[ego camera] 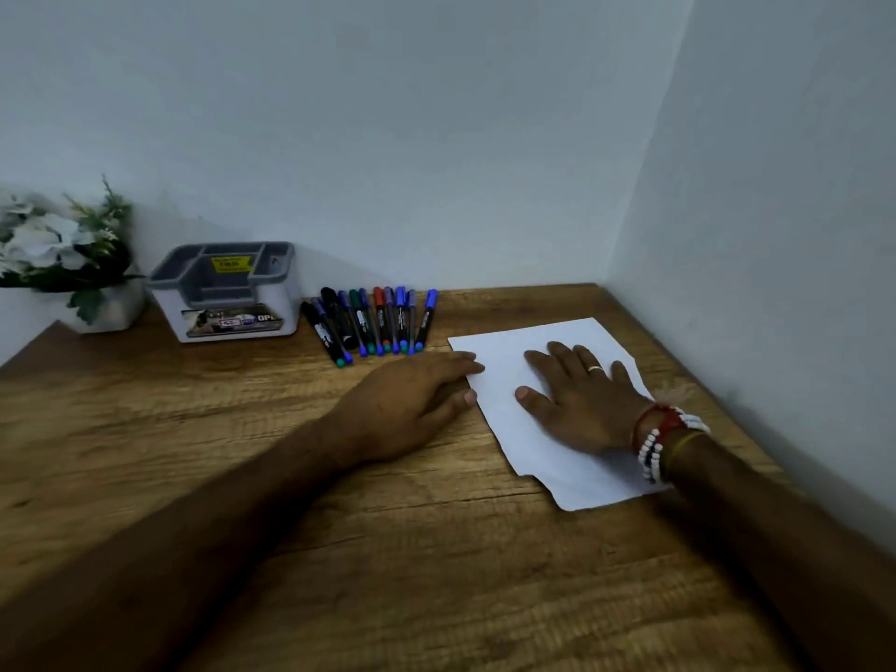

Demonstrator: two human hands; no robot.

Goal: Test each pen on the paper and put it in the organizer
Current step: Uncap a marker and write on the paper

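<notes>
White paper (543,380), wood-grain table (242,429)

L hand (412,405) & R hand (579,405) flat, palms down (fingers straight)

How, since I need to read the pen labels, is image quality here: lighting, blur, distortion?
Head view: dim, even, bluish light, with no glare on the paper; wide-angle distortion bends the edges of the table; print on the pens and the label on the organizer are mostly too soft to read.
</notes>
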